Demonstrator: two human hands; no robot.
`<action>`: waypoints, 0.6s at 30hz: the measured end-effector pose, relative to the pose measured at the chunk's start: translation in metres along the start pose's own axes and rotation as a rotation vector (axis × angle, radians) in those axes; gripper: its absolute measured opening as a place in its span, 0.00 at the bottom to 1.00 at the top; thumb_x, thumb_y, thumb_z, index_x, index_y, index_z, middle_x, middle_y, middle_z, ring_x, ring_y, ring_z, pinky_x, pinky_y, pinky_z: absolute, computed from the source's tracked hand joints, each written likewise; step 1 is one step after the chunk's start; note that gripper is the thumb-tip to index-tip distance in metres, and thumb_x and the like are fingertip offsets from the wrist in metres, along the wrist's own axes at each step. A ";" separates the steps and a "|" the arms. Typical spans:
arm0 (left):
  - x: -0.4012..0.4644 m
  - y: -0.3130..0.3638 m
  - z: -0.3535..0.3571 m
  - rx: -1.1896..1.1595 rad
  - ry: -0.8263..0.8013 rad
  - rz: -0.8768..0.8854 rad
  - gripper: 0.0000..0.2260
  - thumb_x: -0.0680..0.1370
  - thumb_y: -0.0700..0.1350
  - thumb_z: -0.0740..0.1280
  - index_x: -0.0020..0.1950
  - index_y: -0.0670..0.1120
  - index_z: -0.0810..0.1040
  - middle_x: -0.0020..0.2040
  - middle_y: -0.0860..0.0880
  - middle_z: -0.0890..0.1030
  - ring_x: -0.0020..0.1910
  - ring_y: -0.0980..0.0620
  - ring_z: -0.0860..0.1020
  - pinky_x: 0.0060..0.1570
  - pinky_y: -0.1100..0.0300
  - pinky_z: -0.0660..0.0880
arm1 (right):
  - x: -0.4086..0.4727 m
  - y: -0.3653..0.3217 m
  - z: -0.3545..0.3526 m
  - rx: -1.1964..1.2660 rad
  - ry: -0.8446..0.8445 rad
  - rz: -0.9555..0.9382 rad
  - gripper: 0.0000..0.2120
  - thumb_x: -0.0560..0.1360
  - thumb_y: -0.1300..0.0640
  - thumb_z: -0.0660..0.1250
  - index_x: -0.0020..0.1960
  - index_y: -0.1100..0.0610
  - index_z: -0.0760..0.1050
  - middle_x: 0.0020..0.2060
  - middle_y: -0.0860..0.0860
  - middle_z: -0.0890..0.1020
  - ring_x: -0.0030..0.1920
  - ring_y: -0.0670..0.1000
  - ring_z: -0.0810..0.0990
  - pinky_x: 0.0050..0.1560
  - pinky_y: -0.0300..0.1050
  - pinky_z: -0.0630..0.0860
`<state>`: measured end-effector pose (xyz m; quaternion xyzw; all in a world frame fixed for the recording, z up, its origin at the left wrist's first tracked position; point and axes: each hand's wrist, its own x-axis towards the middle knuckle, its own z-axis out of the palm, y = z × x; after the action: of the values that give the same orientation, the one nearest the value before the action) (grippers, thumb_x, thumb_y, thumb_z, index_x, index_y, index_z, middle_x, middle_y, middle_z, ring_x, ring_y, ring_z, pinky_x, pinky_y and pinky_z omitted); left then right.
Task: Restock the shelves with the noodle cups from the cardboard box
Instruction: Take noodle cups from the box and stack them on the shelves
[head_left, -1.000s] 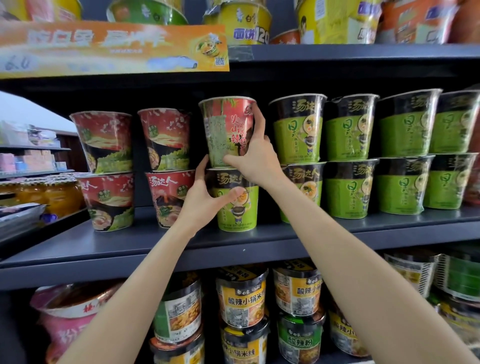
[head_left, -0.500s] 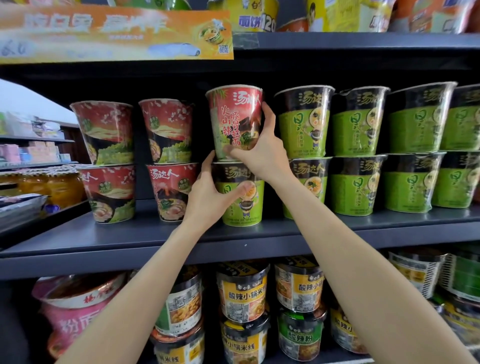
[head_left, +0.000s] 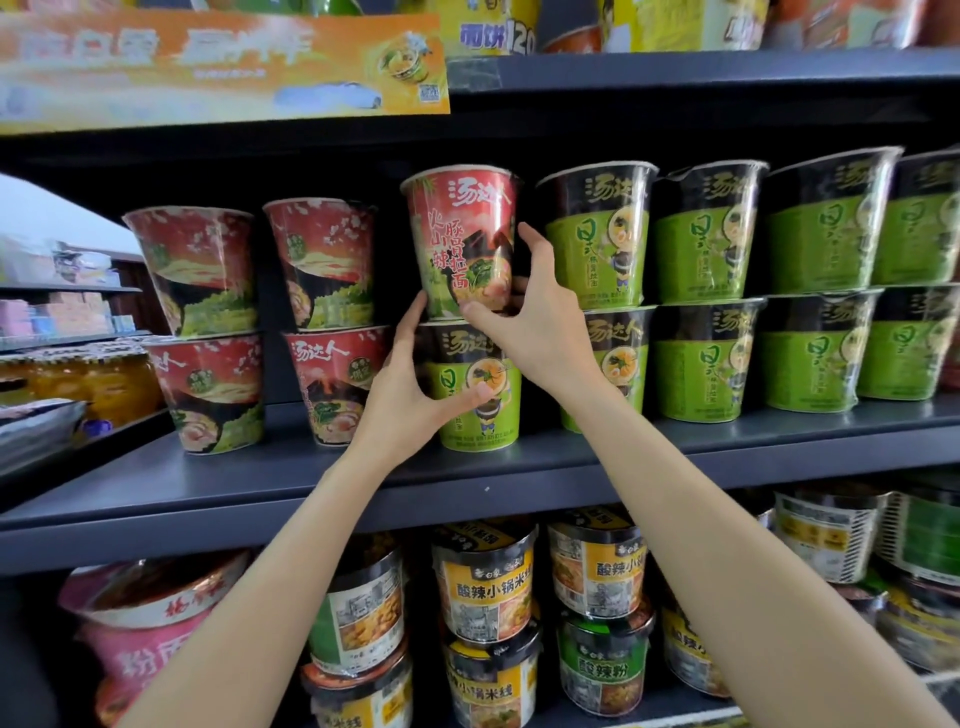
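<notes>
On the middle shelf (head_left: 218, 483), the near strip of grey board in front of the cups is free along the whole width. A dark gap stays open between the red stacks (head_left: 332, 317) on the left and the centre stack, where a red cup (head_left: 460, 234) stands on a green cup (head_left: 480, 384). To the right, green cups (head_left: 706, 291) stand two high and touch each other. Above the stacks, the upper shelf (head_left: 701, 70) leaves only little room.
</notes>
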<state>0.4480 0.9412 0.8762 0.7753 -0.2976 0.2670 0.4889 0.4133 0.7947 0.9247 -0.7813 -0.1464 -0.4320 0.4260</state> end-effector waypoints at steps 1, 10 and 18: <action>0.000 0.001 0.001 -0.002 0.005 0.005 0.47 0.68 0.50 0.77 0.76 0.61 0.49 0.65 0.63 0.68 0.54 0.75 0.68 0.53 0.72 0.68 | -0.001 0.000 0.001 0.005 0.010 -0.002 0.39 0.72 0.49 0.71 0.75 0.50 0.53 0.53 0.48 0.80 0.52 0.50 0.81 0.55 0.53 0.78; -0.002 0.006 0.012 0.014 0.025 0.003 0.46 0.68 0.48 0.77 0.76 0.60 0.49 0.63 0.63 0.67 0.48 0.85 0.64 0.44 0.83 0.65 | -0.012 0.001 -0.008 -0.116 0.062 -0.090 0.28 0.76 0.49 0.67 0.73 0.54 0.63 0.56 0.48 0.80 0.55 0.48 0.79 0.56 0.48 0.76; -0.005 0.011 0.012 0.020 0.026 -0.003 0.46 0.68 0.52 0.75 0.77 0.59 0.48 0.65 0.64 0.64 0.61 0.69 0.63 0.54 0.78 0.62 | -0.067 0.023 -0.006 -0.368 0.047 -0.143 0.22 0.78 0.53 0.63 0.71 0.58 0.69 0.70 0.50 0.71 0.68 0.48 0.70 0.62 0.39 0.67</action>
<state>0.4381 0.9269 0.8749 0.7771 -0.2875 0.2793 0.4853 0.3843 0.7854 0.8604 -0.8233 -0.1098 -0.4988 0.2475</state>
